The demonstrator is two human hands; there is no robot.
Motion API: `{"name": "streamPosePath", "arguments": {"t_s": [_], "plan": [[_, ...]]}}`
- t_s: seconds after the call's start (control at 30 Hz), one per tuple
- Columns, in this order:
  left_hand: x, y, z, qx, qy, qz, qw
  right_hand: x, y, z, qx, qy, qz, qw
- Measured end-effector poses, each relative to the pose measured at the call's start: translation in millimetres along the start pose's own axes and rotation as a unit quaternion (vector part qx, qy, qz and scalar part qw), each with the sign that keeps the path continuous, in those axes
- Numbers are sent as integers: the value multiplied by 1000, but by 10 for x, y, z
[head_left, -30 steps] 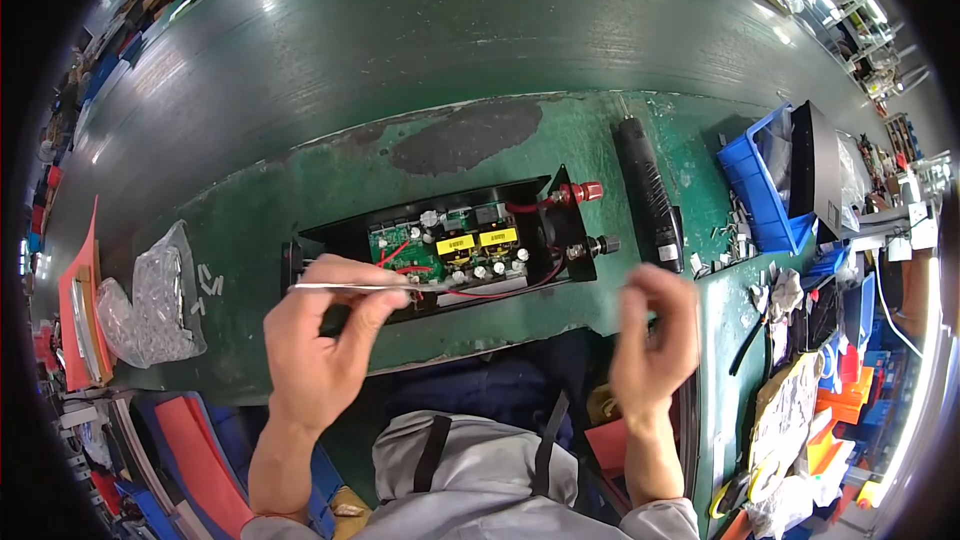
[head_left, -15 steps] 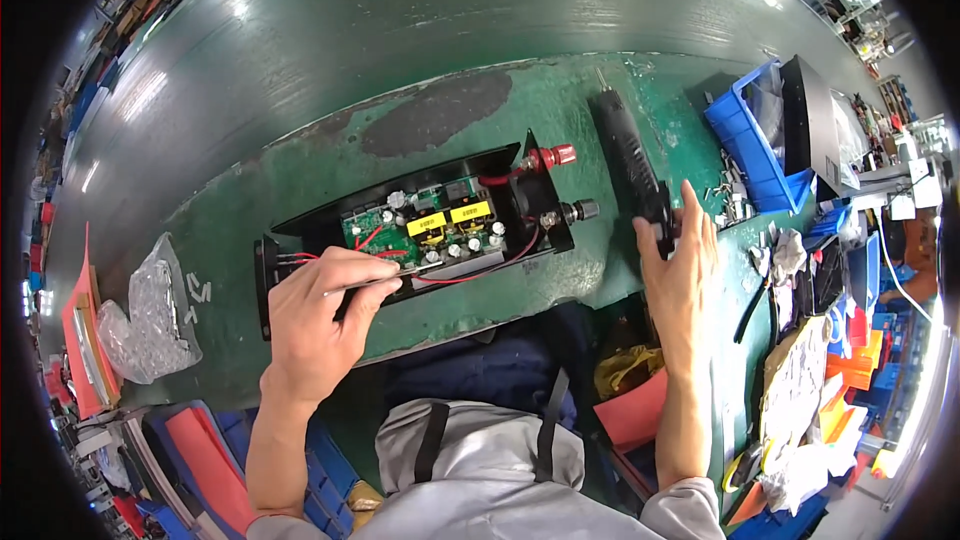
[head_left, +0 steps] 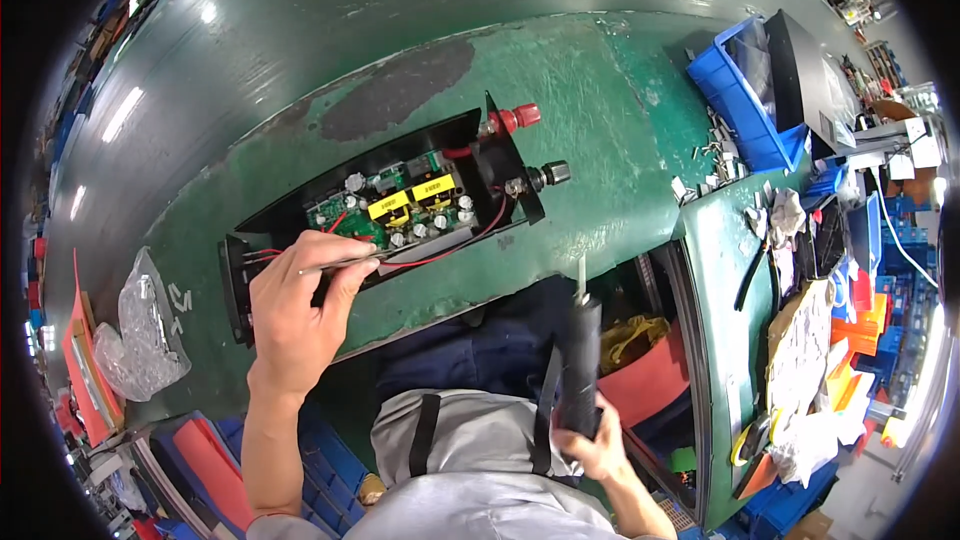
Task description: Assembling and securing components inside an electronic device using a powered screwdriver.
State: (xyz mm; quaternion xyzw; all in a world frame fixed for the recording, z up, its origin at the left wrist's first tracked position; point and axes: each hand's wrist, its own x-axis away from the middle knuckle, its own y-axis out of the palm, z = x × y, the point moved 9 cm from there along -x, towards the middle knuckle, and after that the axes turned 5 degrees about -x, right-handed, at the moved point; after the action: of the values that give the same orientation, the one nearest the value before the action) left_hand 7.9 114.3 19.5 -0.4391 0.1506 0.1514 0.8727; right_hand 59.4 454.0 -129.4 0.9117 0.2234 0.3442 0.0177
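My left hand [head_left: 300, 310] pinches thin metal tweezers [head_left: 335, 265] over the near edge of an open black metal case [head_left: 400, 148]. Inside the case lies a green circuit board [head_left: 325, 210] with two yellow-wrapped transformers [head_left: 433, 192], small capacitors and red wires. A red binding post [head_left: 514, 119] and a black binding post [head_left: 552, 174] stick out of its right end plate. Closer to my body, off the table's front edge, my right hand [head_left: 597, 445] grips a black electric screwdriver [head_left: 578, 360] by its lower end, with the bit pointing away from me.
Right of the case stands a blue bin [head_left: 735, 105] beside loose small metal parts [head_left: 722, 152]. A clear plastic bag [head_left: 150, 330] lies at the left. An open drawer [head_left: 690, 370] with a red sheet is below the table edge at right.
My right hand has picked the electric screwdriver up off the table and brought it toward my body. My left hand stays at the case, and the whole scene has shifted slightly left in view.
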Motion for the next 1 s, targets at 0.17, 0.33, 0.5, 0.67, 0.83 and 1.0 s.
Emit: {"name": "streamPosePath", "arguments": {"t_s": [0.17, 0.33, 0.5, 0.67, 0.83, 1.0], "plan": [[7, 36, -13, 13, -11, 6, 1000, -61, 566, -239, 201, -54, -52, 977], [-8, 94, -28, 0, -24, -9, 1000, -163, 673, -334, 242, -79, -32, 967], [15, 56, -59, 2, -34, -1, 999, -170, 671, -335, 228, -79, -67, 968], [-13, 65, -29, -20, 15, 13, 1000, -156, 662, -372, 241, -120, -65, 961], [-20, 81, -47, -23, -1, -1, 1000, -197, 653, -369, 247, -133, -65, 958], [9, 88, -102, 1, -44, -14, 999, -199, 664, -418, 267, -148, -60, 950]]}}
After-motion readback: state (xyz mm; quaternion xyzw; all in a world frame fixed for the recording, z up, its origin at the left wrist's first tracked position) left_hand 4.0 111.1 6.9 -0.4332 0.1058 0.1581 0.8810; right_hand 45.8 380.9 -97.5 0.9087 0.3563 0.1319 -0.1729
